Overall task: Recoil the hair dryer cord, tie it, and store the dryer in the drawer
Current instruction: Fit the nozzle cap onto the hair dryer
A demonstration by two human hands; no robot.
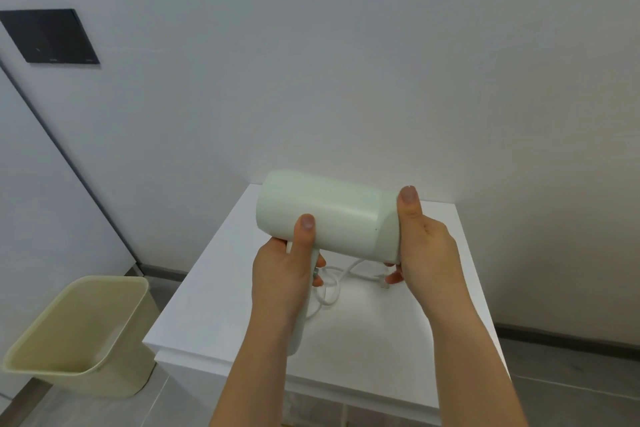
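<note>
A pale green hair dryer is held above the white cabinet top, barrel lying sideways. My left hand grips its handle, thumb up on the barrel. My right hand grips the barrel's right end, thumb over the top and fingers curled underneath. The white cord lies in loose loops on the cabinet below the dryer, with its plug near my right fingertips. No drawer front shows from this angle.
A beige waste bin stands on the floor to the left of the cabinet. A plain wall is right behind the cabinet, with a black panel high at the left. Grey floor shows on both sides.
</note>
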